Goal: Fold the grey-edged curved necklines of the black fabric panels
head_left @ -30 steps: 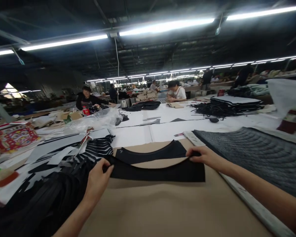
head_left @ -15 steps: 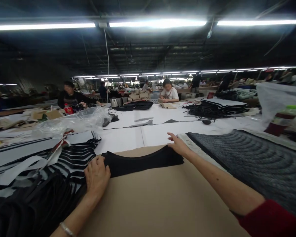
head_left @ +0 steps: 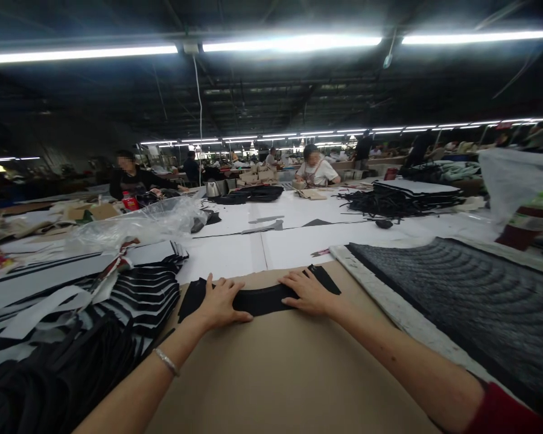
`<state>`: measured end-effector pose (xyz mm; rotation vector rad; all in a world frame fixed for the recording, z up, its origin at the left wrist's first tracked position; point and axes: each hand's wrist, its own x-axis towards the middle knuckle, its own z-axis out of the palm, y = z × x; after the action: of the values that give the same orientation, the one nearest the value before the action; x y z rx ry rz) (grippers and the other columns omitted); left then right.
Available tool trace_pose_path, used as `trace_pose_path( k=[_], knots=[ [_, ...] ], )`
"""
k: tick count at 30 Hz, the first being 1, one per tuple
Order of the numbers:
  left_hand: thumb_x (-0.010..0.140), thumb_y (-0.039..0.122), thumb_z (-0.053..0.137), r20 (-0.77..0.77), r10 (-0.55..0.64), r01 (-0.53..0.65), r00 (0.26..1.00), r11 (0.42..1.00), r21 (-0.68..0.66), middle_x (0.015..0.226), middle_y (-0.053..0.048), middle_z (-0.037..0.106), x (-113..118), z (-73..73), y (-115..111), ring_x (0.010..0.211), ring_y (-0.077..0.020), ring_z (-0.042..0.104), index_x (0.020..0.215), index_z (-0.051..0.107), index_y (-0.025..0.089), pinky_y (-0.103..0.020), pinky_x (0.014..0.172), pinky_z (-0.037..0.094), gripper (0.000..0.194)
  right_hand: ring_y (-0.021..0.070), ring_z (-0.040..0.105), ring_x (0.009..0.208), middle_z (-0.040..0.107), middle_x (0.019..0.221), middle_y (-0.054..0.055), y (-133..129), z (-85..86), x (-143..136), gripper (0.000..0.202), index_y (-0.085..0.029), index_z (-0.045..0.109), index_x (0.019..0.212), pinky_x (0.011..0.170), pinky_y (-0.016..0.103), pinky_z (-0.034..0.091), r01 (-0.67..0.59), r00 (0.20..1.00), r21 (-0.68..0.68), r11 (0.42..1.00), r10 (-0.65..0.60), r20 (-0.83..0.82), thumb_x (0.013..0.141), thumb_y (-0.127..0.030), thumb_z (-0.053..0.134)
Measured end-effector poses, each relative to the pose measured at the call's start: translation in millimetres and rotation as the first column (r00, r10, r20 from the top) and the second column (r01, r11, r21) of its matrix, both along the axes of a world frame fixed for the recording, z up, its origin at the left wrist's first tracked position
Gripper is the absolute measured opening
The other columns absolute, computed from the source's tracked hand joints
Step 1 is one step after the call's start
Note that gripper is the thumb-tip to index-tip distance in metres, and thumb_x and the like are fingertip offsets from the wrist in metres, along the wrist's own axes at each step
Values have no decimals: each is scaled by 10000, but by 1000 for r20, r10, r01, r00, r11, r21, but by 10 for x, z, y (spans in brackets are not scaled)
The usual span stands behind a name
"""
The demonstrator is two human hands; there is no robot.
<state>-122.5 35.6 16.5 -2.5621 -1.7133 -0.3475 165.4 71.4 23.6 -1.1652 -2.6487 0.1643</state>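
A curved strip of black fabric (head_left: 260,300), seemingly several layers, lies crosswise on a wide brown sheet (head_left: 280,367). My left hand (head_left: 222,301) rests on the strip left of its middle, fingers spread and thumb at the near edge. Right of the middle, my right hand (head_left: 311,293) lies on the same strip, its fingers stretched toward the left. Both hands are open and press from above. Just past the sheet's far edge lie small snips with reddish handles (head_left: 320,252).
Left of the sheet are piled black-and-white cut layers (head_left: 140,295) and black strips (head_left: 67,367). On the right lies a dark grey patterned stack (head_left: 438,289). Clear plastic (head_left: 140,220) and a bottle (head_left: 529,223) stand farther off. A co-worker (head_left: 317,169) sits across the white table (head_left: 226,250).
My left hand has moved right, from the strip's left end onto it. My right hand has come left and nearer from the far right corner, uncovering the snips.
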Motion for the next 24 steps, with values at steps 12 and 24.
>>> trace_pose_path(
  k=[12,24],
  knots=[
    [954,542,436,-46,1,-1,999,1000,-2,1343,-118,429,66,-129,-260,1283,-262,339,1419,315,203,-512,1136,26,588,269,382,1288,490,1345,118,-288,131,132,452,-197,440,1379,1119,545,121,98,994,41,994,-96,-50,944,-321,432],
    [890,275,629,30,170,-165,985,979,-124,1063,-72,566,174,202,-184,1070,-258,516,1035,590,145,-552,1040,304,198,254,520,1166,562,1260,95,-2360,499,1890,409,-244,603,1222,1042,410,388,348,919,-230,909,-379,-109,944,-470,404]
  ],
)
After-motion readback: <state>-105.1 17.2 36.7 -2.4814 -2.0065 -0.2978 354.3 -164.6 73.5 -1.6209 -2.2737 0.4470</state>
